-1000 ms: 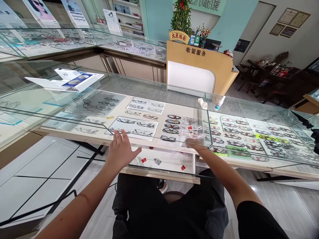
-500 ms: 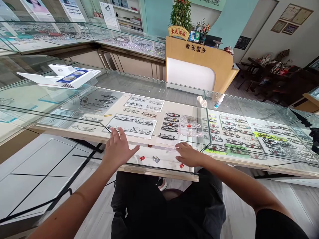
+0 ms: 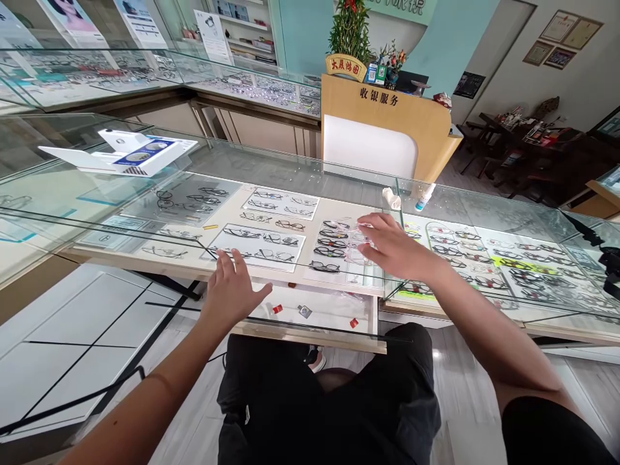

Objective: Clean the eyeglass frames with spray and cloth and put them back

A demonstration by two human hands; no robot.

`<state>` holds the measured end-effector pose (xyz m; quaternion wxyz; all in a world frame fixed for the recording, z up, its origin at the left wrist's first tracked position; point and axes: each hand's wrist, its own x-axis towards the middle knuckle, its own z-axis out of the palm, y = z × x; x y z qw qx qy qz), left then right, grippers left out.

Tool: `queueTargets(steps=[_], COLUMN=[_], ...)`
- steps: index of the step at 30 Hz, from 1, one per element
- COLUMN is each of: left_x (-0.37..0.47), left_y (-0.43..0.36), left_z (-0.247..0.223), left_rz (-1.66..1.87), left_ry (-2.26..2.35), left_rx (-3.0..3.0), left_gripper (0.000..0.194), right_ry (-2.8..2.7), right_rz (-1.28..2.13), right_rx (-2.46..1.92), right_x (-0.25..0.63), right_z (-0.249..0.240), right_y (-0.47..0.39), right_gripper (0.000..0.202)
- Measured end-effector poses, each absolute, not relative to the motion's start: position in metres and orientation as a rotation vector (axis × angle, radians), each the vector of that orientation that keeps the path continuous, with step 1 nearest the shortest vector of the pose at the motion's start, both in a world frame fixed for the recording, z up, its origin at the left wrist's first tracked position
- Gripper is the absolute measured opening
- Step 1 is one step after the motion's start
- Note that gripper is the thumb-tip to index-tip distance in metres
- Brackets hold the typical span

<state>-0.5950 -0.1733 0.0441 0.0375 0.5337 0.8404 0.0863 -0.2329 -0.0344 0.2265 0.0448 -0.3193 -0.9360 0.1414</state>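
Observation:
My left hand [image 3: 232, 287] rests open with fingers spread on the glass top near the counter's front edge, holding nothing. Higher up and to the right, my right hand [image 3: 390, 245] is over the glass, fingers apart and empty, covering part of the clear-framed glasses. Rows of eyeglasses lie under the glass, among them black frames [image 3: 325, 266] just left of my right hand. Below my hands a pulled-out drawer [image 3: 329, 313] holds a small silver packet [image 3: 305, 312] and red pieces [image 3: 354, 322].
An opened white box [image 3: 159, 165] stands on the glass at the left. A white crumpled item [image 3: 391, 198] and a small bottle [image 3: 424, 197] are beyond my right hand. Farther back is a wooden service desk [image 3: 382, 123]. A dark camera-like object sits at the right edge.
My right hand has moved up and forward from above the drawer to over the glass, its fingers more spread. My left hand has stayed in place.

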Motion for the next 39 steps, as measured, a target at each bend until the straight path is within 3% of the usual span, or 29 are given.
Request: queueTargets(steps=[4,9,29,39], left_x=[-0.596,-0.596,-0.598,-0.599], left_y=[-0.173,-0.173,-0.172,-0.172], left_z=[0.043,0.040,0.035,0.036], left_rz=[0.264,0.236,0.283,0.247], left_ry=[2.586,2.607,2.612,2.631], left_rx=[1.642,1.650,1.643,1.639], left_gripper=[0.125,0.121,0.124,0.119], right_ry=[-2.898,-2.906,-2.793,-2.478], right_rz=[0.414,0.484,0.584,0.352], right_rx=[-1.252,-1.378,-1.355,-1.927], right_x=[-0.240,-0.242,-0.228,-0.226], right_z=[0.194,0.172,0.171,0.140], right_y=[0.015,0.032,0.070,0.170], right_gripper=[0.046,0.058,0.063,0.068])
